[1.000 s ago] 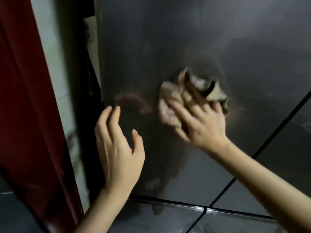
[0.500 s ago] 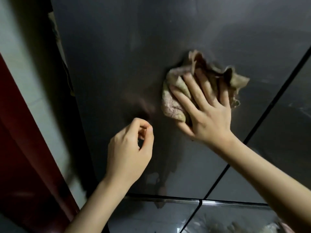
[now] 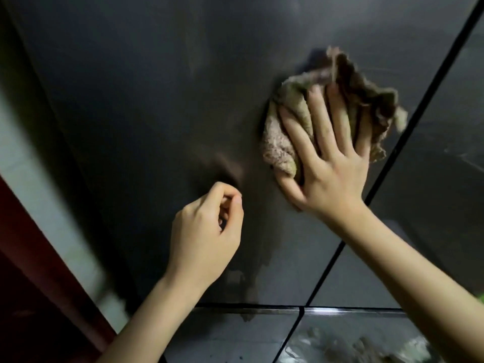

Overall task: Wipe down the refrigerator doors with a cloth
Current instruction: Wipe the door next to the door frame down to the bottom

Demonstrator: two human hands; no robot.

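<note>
Two hands: both bare, both raised to the dark upper-left door (image 3: 146,106).
Right hand (image 3: 332,169): flat, fingers spread, pressing the cloth (image 3: 285,142) against the door; palm and thumb pin its lower edge.
Left hand (image 3: 207,231): empty, fingers curled in with thumb tip at forefinger; a second ago it was loose and spread, so it has closed into a light pinch. Whether it touches the door I cannot tell.
Cloth: one, beige, crumpled, on the upper-left door, its frayed right edge just beside the vertical door gap (image 3: 392,153).
Change: cloth and right hand now sit higher and further right on the panel than a second ago; they have travelled toward the gap.
Meaning: judged as mid-stroke, wiping across the left door toward its inner edge; that panel is under way, the others look untouched by the cloth at this moment.
Doors: four panels counted, two upper and two lower, split by one vertical gap and one horizontal seam (image 3: 248,306).
Streaks: faint arcs show on the upper-right door (image 3: 445,142); likely still to be wiped.
Surroundings: one pale wall strip (image 3: 39,184) and one dark red panel (image 3: 31,297) at far left.
</note>
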